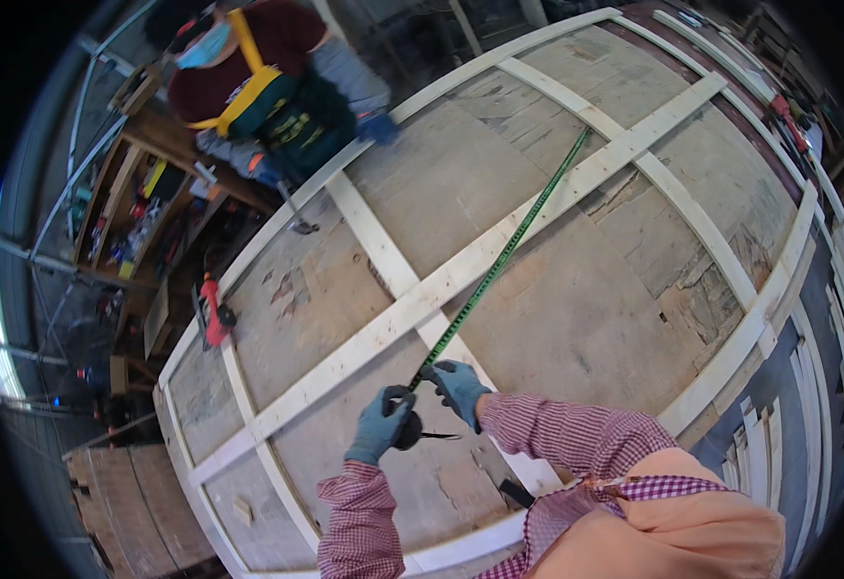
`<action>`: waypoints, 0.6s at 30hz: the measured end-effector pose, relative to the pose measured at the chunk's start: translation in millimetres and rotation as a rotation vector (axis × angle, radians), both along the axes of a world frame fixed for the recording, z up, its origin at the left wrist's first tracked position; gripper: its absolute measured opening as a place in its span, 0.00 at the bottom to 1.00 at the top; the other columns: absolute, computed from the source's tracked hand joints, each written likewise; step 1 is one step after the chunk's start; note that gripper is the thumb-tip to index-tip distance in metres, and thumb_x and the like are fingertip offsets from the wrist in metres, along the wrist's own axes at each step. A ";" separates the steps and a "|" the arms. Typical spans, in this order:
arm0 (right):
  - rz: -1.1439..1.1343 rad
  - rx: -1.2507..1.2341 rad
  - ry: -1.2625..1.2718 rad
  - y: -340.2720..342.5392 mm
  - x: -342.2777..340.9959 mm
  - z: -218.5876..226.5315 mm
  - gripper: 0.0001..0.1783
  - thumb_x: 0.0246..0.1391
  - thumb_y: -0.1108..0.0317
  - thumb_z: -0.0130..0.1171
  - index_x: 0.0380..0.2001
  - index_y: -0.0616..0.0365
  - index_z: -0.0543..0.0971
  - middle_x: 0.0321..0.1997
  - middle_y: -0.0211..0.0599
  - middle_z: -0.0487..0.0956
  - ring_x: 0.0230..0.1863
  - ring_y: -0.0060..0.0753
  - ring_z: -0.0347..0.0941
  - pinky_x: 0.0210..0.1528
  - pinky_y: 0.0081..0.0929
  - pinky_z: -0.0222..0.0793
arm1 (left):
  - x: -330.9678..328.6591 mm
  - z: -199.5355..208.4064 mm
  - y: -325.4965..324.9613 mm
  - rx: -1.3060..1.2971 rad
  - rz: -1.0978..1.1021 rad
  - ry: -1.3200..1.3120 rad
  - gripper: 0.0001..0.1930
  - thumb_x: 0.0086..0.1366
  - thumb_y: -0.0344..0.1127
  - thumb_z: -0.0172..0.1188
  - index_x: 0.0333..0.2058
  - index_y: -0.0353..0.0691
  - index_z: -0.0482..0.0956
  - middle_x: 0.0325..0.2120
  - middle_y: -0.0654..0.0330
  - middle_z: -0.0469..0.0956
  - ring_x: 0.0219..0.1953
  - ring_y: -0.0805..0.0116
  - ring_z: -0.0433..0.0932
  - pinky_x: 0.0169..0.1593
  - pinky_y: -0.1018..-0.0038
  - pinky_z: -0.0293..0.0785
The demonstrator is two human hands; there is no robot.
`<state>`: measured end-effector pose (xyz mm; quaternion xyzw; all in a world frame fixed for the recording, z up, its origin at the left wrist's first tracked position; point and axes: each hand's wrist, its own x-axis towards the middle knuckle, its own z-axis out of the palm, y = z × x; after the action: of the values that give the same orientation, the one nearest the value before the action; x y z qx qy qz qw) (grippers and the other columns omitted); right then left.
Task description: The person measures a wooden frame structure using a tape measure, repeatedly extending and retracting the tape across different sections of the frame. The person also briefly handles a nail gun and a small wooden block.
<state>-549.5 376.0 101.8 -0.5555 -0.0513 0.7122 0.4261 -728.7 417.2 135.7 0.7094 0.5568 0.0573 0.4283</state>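
Two gloved hands of yours work toward the near edge of the broad, grey-brown plywood worktop (pixel 557 328). Your left hand (pixel 378 425), in blue-grey, closes around a round black tape-measure case (pixel 408 432); your right hand (pixel 457 389), gloved alike, pinches the long green tape blade (pixel 501 262) just beside it. That blade crosses a long, pale wooden strip (pixel 335 370) toward the worktop's far edge. A red-and-black tool (pixel 216 314) sits at the left edge.
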 end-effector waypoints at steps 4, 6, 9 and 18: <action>-0.013 0.115 -0.014 84.6 -17.3 -32.7 0.16 0.49 0.55 0.59 0.35 0.56 0.80 0.27 0.33 0.77 0.23 0.26 0.69 0.21 0.24 0.65 | -19.2 -2.2 83.5 0.147 -0.152 0.184 0.15 0.62 0.46 0.53 0.42 0.44 0.77 0.37 0.53 0.79 0.41 0.56 0.78 0.45 0.68 0.72; 0.030 0.158 0.002 119.0 -19.3 -46.2 0.15 0.50 0.56 0.58 0.33 0.57 0.80 0.28 0.33 0.77 0.21 0.27 0.70 0.21 0.23 0.65 | -23.0 -12.7 121.6 0.150 -0.161 0.317 0.14 0.62 0.46 0.52 0.42 0.47 0.78 0.38 0.55 0.79 0.42 0.54 0.77 0.47 0.65 0.71; 0.082 0.124 0.046 162.4 -0.5 -56.4 0.15 0.51 0.58 0.56 0.32 0.59 0.79 0.28 0.34 0.77 0.25 0.28 0.74 0.23 0.25 0.68 | -29.2 -41.3 175.9 0.300 -0.132 0.469 0.13 0.61 0.43 0.52 0.41 0.50 0.78 0.38 0.54 0.78 0.42 0.51 0.76 0.46 0.63 0.71; 0.144 0.684 -1.579 192.5 195.8 -103.6 0.11 0.46 0.57 0.59 0.34 0.46 0.78 0.33 0.37 0.76 0.36 0.44 0.73 0.39 0.39 0.69 | -14.2 -127.3 265.8 0.397 -0.105 0.576 0.09 0.61 0.37 0.51 0.38 0.48 0.78 0.36 0.52 0.76 0.39 0.49 0.76 0.43 0.61 0.71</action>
<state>-353.7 568.6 -1.8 -0.7245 -0.5789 0.0884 0.3635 -742.9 682.9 8.4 0.7934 0.5956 -0.0601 0.1099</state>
